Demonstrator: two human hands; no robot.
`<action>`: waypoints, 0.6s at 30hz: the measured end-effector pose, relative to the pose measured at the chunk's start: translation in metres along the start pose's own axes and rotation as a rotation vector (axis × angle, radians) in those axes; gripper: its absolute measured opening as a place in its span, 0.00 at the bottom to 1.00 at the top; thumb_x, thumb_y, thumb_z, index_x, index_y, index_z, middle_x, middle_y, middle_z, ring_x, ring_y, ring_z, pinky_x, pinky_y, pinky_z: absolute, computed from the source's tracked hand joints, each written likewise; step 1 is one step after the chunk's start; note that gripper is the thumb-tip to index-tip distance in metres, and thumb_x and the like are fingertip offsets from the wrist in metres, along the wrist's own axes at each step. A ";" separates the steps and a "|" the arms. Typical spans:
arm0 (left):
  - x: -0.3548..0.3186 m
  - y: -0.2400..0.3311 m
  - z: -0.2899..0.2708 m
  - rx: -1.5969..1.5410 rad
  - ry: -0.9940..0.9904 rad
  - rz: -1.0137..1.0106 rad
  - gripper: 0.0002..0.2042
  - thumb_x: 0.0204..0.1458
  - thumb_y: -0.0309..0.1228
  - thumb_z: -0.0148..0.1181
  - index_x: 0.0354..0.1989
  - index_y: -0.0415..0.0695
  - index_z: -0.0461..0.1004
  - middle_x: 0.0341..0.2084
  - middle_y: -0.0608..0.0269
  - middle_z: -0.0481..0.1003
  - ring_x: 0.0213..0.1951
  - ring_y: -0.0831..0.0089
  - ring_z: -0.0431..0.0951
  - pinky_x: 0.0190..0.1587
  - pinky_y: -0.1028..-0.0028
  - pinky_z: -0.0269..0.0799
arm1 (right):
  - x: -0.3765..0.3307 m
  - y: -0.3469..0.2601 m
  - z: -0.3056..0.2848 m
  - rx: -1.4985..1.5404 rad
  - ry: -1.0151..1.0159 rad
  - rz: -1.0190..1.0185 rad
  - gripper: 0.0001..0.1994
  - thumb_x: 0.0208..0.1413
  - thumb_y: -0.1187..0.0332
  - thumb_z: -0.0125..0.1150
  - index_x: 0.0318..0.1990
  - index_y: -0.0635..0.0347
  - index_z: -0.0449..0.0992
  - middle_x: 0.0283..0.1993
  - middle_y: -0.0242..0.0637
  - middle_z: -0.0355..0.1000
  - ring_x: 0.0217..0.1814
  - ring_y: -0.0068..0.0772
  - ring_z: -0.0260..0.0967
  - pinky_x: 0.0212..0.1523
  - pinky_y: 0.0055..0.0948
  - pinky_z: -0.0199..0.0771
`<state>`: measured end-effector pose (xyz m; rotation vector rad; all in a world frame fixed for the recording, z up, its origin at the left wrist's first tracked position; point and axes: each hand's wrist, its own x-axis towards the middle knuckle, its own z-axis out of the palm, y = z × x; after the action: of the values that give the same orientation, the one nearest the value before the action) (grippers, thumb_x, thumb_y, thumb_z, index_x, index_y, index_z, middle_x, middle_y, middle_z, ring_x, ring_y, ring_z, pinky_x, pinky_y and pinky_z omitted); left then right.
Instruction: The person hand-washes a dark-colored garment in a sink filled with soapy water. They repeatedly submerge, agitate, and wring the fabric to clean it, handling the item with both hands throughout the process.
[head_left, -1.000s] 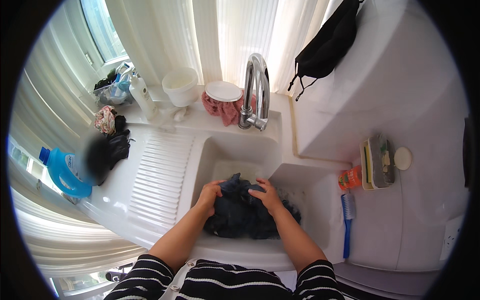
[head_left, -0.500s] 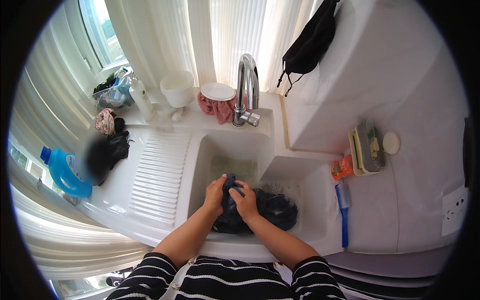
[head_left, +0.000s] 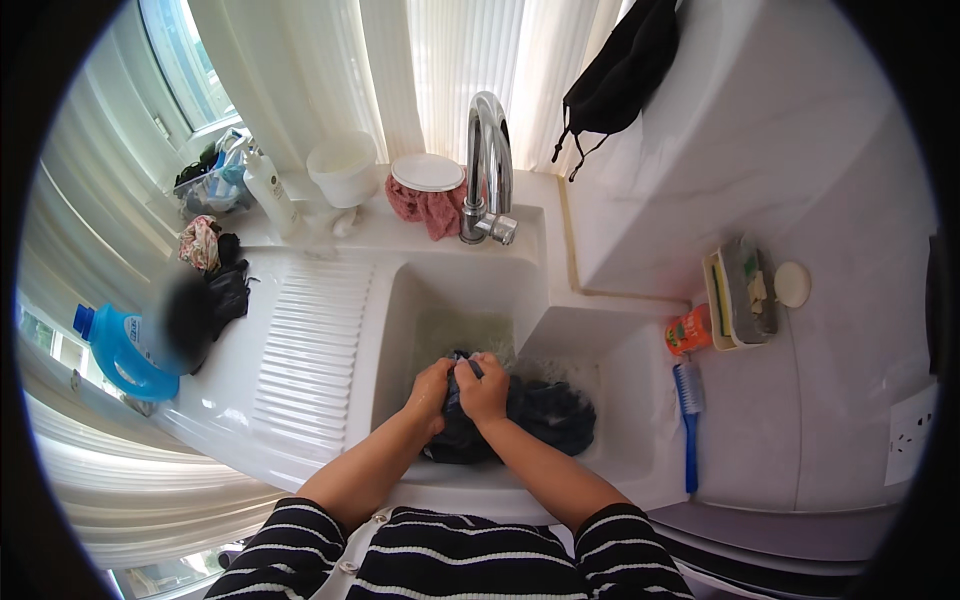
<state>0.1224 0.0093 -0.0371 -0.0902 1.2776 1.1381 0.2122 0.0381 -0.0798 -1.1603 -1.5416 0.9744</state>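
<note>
A wet dark garment [head_left: 550, 418] lies bunched in the white sink [head_left: 625, 400], in shallow cloudy water [head_left: 465, 333]. My left hand [head_left: 428, 393] and my right hand [head_left: 482, 388] are close together over its left part. Both are closed on a raised fold of the cloth, thumbs near each other. The rest of the garment spreads under my wrists and out to the right. Its exact kind cannot be made out.
A ribbed washboard [head_left: 315, 350] slopes left of the basin, with a blue detergent bottle [head_left: 128, 355] beyond. The chrome faucet [head_left: 487, 170] rises behind. On the right are a blue brush [head_left: 689, 425], an orange container [head_left: 688, 331] and a soap box [head_left: 740, 295]. A black mask [head_left: 620, 75] hangs above.
My right hand has turned over and its fingers have closed tighter on the fold, nearer the left hand. The view has shifted slightly.
</note>
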 end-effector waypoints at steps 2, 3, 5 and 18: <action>-0.002 -0.010 0.001 0.026 -0.036 -0.054 0.13 0.53 0.40 0.53 0.36 0.43 0.74 0.29 0.58 0.76 0.28 0.65 0.77 0.32 0.67 0.75 | 0.028 0.024 -0.015 -0.158 0.042 0.014 0.11 0.47 0.65 0.61 0.28 0.66 0.76 0.36 0.47 0.71 0.36 0.52 0.70 0.39 0.42 0.70; -0.014 -0.008 0.002 0.141 -0.019 -0.033 0.12 0.53 0.40 0.54 0.36 0.43 0.74 0.30 0.58 0.75 0.30 0.66 0.76 0.33 0.69 0.74 | 0.038 0.037 -0.023 -0.245 0.019 0.014 0.12 0.49 0.63 0.60 0.28 0.66 0.76 0.37 0.48 0.72 0.38 0.52 0.71 0.40 0.41 0.71; -0.036 -0.007 0.001 0.357 0.008 0.016 0.12 0.52 0.39 0.55 0.37 0.43 0.73 0.32 0.59 0.75 0.33 0.68 0.76 0.35 0.71 0.73 | 0.054 0.044 -0.047 -0.328 -0.067 -0.111 0.15 0.53 0.59 0.58 0.26 0.66 0.75 0.27 0.46 0.71 0.31 0.54 0.70 0.33 0.45 0.71; -0.004 0.037 -0.023 0.571 -0.641 0.136 0.20 0.46 0.30 0.65 0.48 0.38 0.70 0.31 0.60 0.77 0.34 0.69 0.78 0.42 0.72 0.74 | 0.084 -0.058 -0.083 -0.099 -0.588 -0.476 0.20 0.48 0.52 0.65 0.39 0.58 0.73 0.36 0.38 0.72 0.38 0.38 0.72 0.36 0.32 0.71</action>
<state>0.0808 0.0110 -0.0236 0.7392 0.9825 0.7767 0.2708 0.1106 0.0128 -0.5294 -2.2237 0.9573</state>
